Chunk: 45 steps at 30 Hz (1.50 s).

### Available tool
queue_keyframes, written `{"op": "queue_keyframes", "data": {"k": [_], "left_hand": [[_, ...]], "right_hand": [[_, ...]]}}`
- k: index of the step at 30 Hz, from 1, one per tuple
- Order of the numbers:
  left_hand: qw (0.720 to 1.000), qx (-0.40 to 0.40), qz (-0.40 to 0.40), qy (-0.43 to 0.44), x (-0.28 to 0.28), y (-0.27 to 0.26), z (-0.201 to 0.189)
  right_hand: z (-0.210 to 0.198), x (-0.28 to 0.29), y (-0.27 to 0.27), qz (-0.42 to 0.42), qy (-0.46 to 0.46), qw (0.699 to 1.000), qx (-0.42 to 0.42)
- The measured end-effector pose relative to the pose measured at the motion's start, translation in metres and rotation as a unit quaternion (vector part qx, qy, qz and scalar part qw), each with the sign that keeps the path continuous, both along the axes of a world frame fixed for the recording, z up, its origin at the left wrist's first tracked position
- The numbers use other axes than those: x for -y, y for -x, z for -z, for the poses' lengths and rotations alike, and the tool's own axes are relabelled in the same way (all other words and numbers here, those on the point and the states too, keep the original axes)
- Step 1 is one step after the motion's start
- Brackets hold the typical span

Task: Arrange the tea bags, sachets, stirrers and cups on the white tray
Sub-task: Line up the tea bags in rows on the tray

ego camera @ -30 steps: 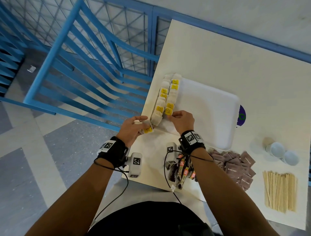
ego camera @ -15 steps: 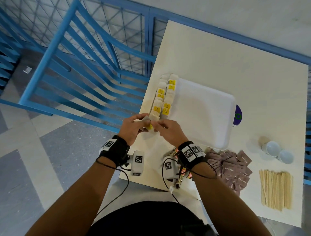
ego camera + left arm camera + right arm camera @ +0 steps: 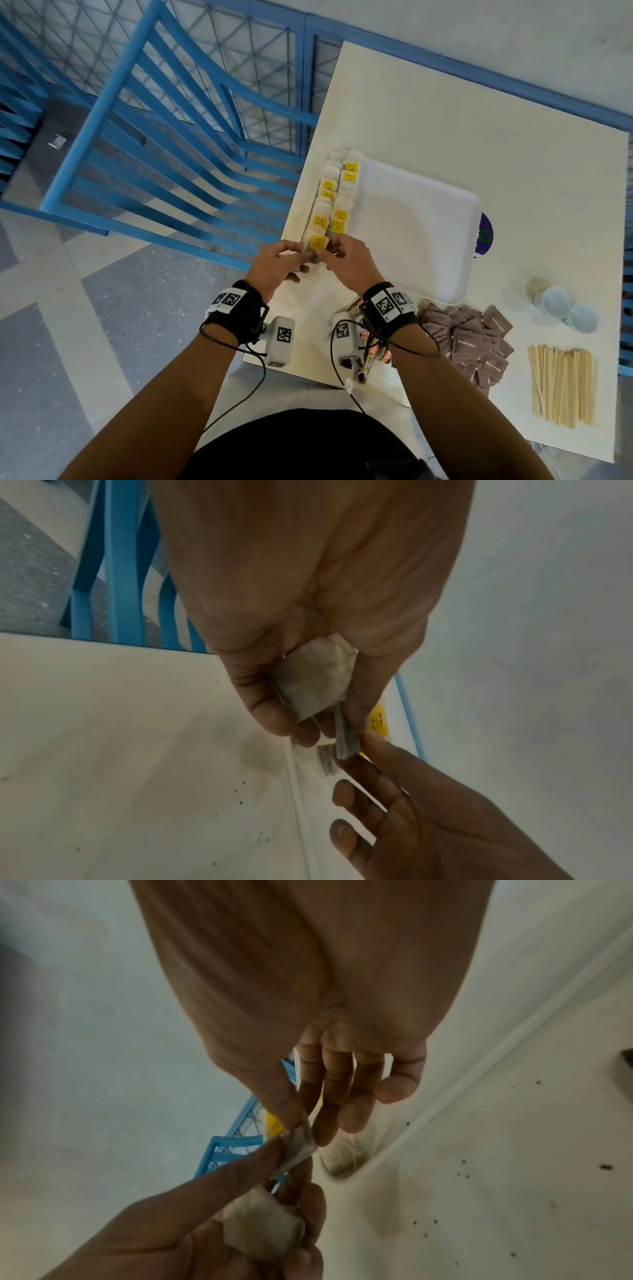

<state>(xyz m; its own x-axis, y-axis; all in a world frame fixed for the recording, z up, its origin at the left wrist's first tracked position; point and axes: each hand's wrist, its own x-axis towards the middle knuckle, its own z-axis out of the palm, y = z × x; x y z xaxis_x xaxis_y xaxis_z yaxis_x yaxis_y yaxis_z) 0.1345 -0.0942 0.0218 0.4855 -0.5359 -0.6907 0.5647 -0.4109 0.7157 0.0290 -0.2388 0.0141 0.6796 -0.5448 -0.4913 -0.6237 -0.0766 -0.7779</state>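
Right now both hands meet at the near left corner of the white tray, which lies on a white table. The left hand has its fingers curled round a spare tea bag tucked in the palm, and its thumb and fingertips also pinch a second tea bag with a yellow tag. The right hand pinches that same tagged bag between thumb and forefinger, its other fingers loosely spread; the right wrist view shows the pinch on the bag's edge. The bag is held just above the tray's near left edge, at the near end of two rows of tea bags that run along the tray's left side, yellow tags facing up.

Near the tray, on the table, lies a heap of brown sachets, with some darker stick sachets partly hidden under the right wrist. Right of the brown heap, a bundle of wooden stirrers lies flat, and far of them white cups lie on their sides. A purple disc peeks out from under the tray's right edge. Left of the table stands a blue railing over a tiled floor.
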Motion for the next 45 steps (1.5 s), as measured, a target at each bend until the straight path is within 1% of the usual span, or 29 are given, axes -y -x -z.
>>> {"op": "queue_keyframes", "data": {"k": [2, 6, 8, 14, 21, 29, 32, 36, 38, 40, 42, 43, 45], "left_hand": [[1.0, -0.004, 0.001, 0.003, 0.001, 0.001, -0.002], [0.999, -0.034, -0.024, 0.016, -0.001, -0.001, -0.004], [0.998, -0.044, -0.037, 0.018, -0.002, -0.002, -0.004], [0.995, -0.065, -0.072, 0.008, -0.001, -0.007, -0.006], [0.997, -0.04, -0.064, 0.012, -0.004, -0.007, -0.005], [0.998, -0.033, -0.06, 0.001, -0.003, -0.006, -0.003], [1.0, -0.006, -0.027, -0.01, -0.005, -0.006, 0.0], [0.999, 0.044, 0.009, -0.014, -0.005, -0.006, 0.001], [0.999, 0.048, 0.011, -0.012, -0.004, -0.006, 0.0], [0.999, 0.049, 0.012, -0.004, -0.001, -0.005, 0.0], [0.999, 0.042, 0.017, 0.017, 0.002, -0.002, 0.0], [0.999, 0.037, 0.019, 0.025, 0.004, -0.001, 0.0], [0.999, 0.027, 0.021, 0.032, 0.008, 0.001, 0.0]], "right_hand": [[-0.003, 0.004, 0.002, 0.005, 0.008, 1.0, 0.005], [0.003, 0.025, 0.008, 0.095, 0.048, 0.994, -0.02], [0.007, 0.032, 0.01, 0.114, 0.072, 0.99, -0.043], [0.008, 0.025, 0.006, 0.061, 0.101, 0.99, -0.078], [0.012, 0.021, -0.003, 0.07, 0.124, 0.986, -0.086], [0.014, 0.021, -0.003, 0.095, 0.104, 0.987, -0.08], [0.012, 0.022, 0.001, 0.109, 0.104, 0.986, -0.071], [0.003, 0.019, 0.008, 0.144, 0.128, 0.98, -0.046], [-0.005, 0.013, 0.008, 0.117, 0.118, 0.986, -0.022], [-0.011, 0.004, 0.007, 0.049, 0.083, 0.995, -0.01], [-0.011, -0.002, 0.007, -0.01, 0.051, 0.999, -0.005], [-0.01, -0.004, 0.008, -0.021, 0.041, 0.999, -0.002], [-0.008, -0.005, 0.009, -0.007, 0.028, 1.0, 0.002]]}}
